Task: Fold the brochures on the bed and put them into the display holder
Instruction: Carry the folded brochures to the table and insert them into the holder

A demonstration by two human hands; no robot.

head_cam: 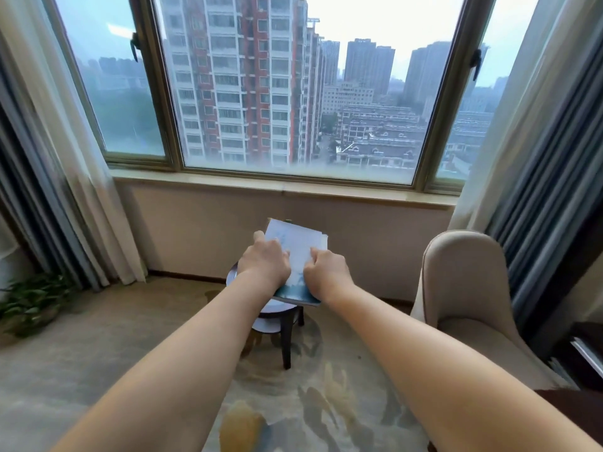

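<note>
Left hand (265, 263) and right hand (329, 276) both grip the brochures (301, 246): pale blue stack, darker near edge, tilted above a small round table (277, 307).

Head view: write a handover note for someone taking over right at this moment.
Left hand grips the left edge of the blue-and-white paper brochure stack. Right hand grips its near right side. The stack is over the small round dark-legged side table, near the beige armchair.
Done: brochures gathered, seemingly folded.
Left: place them in the display holder, not clearly visible here.
</note>
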